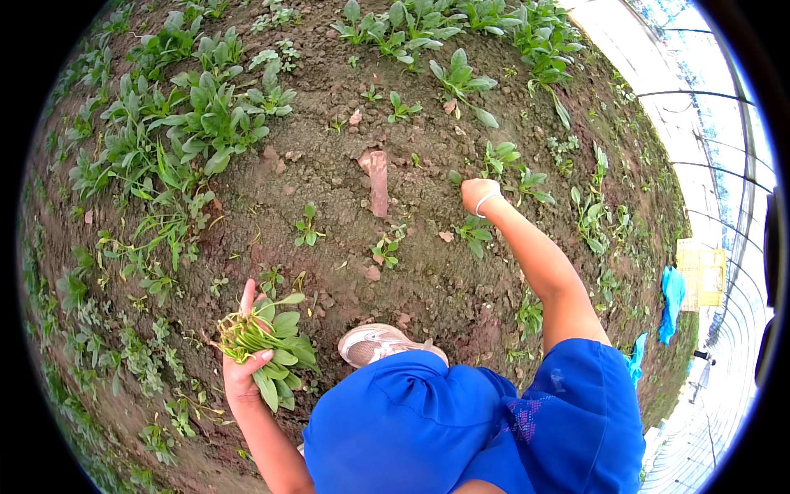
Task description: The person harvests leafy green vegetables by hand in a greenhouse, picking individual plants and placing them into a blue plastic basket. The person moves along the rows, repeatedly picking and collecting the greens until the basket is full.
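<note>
My left hand [239, 375] grips a bunch of spinach-like leafy greens [287, 343] at the lower left. The pale cut or pulled stem ends point left, and the leaves spread to the right. Further forward on the right, my right hand [479, 194] is down at the soil with its fingers curled under, a white band around the wrist. Small leafy plants [501, 157] grow just beyond it, and another small plant [474, 233] stands on its near side. The back of the hand hides the fingertips and whatever may be between them.
Denser leafy plants [210, 117] fill the left side. A reddish-brown elongated piece [378, 185] lies on the bare soil [333, 179]. My shoe [378, 343] is close in front. At right are a yellow crate [703, 276], blue plastic [671, 304] and curved greenhouse ribs [710, 94].
</note>
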### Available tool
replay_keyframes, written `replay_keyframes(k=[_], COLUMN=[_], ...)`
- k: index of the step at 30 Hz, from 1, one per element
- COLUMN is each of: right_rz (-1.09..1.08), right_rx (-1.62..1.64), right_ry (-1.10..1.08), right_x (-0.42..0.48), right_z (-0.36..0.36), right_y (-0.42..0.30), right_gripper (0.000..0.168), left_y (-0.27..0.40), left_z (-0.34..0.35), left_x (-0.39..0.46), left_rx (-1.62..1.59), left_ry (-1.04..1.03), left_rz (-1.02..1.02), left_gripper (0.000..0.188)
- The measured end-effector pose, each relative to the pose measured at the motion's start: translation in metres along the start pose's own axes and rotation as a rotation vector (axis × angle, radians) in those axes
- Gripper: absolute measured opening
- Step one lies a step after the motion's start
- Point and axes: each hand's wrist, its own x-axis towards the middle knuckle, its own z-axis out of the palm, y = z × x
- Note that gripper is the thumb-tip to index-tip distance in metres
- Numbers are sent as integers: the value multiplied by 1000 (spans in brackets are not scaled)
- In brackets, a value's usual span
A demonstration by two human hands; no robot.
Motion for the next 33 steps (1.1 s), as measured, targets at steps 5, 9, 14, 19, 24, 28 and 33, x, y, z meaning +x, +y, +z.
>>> replay_keyframes(k=[5,9,14,19,24,28,33], right_rz=[19,-32,-1,6,-512,-899,-1052], right_rx=[179,147,284,705,1521,1275,1290], right_ry=[132,-102,-120,-11,6,412,339], right_x=[-56,-83,-64,-84,-153,-154,-165], right_z=[-12,-16,35,18,-55,-75,-89], right_y=[-31,-48,-24,-31,-134,-209,-228], right_gripper=[27,33,32,34,19,19,40], left_y=[7,-22,-32,-39,-38,-32,-34], left_z=[2,-9,7,15,43,70,61], left_x=[-14,-17,-8,-2,25,32,24], left_rx=[-61,-243,-296,-364,-475,-518,-499], left_ry=[20,-48,5,-1,-216,-186,97], left_rz=[33,-12,-215,-326,-117,-229,-120], left_gripper=[74,49,55,63,80,74,60])
